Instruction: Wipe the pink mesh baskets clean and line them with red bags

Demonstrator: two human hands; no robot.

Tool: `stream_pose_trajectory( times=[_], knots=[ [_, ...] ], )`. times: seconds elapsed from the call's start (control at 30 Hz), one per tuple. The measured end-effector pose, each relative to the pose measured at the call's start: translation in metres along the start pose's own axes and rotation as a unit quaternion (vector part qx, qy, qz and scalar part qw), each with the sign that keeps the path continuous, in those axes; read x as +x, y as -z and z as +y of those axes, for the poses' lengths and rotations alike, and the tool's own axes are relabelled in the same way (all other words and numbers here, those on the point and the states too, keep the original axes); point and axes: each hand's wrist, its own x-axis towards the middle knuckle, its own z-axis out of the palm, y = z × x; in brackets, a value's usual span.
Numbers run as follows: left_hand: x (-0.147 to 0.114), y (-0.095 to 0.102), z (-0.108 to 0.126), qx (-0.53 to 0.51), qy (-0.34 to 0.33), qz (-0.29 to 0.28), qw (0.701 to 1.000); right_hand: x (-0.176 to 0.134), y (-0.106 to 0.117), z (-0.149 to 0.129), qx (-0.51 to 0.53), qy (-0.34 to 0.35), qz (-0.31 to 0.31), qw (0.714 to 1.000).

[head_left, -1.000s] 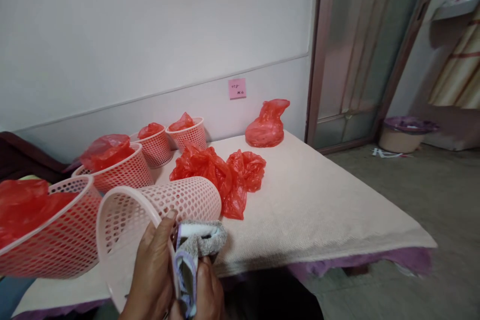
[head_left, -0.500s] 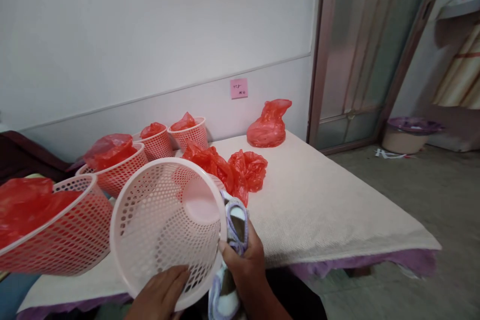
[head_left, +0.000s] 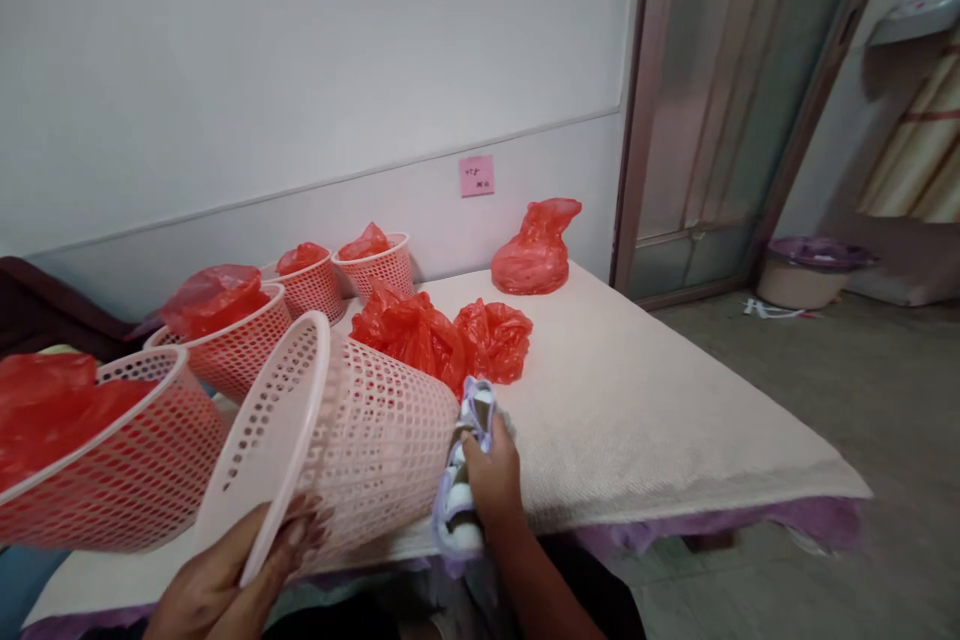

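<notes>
My left hand [head_left: 225, 575] grips the rim of a pale pink perforated plastic basket [head_left: 382, 430], thumb outside and fingers through the mouth side. The basket lies tilted on its side, its mouth toward the left and its base toward my right hand. A striped cloth [head_left: 459, 500] in white, brown and lilac is bunched in my right hand [head_left: 495, 470], whose fingers are closed round it close to the basket's base. Crumpled red plastic bags [head_left: 409, 330] lie just behind the basket.
More pink baskets [head_left: 180, 440] with red bags inside stand along the left and the wall. A knotted-looking red bag [head_left: 531, 255] sits at the back of the cream-covered bed [head_left: 637, 400]. A pink note [head_left: 477, 176] is on the wall. A lined bin [head_left: 802, 275] stands on the floor.
The basket has turned, so its mouth now faces left and its outer side shows. My left hand moved left with the rim; the cloth in my right hand now wipes near the base.
</notes>
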Motion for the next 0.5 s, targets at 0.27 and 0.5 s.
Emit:
stream_pose_trajectory(
  times=[0.27,0.5],
  knots=[
    [0.001,-0.015,0.023,-0.058,0.034,0.052,0.996,-0.097,-0.030,-0.025,-0.067,0.357,-0.042,0.931],
    [0.003,-0.026,0.029,-0.190,0.073,0.068,0.977,-0.099,-0.029,-0.022,-0.153,0.456,-0.032,0.876]
  ],
)
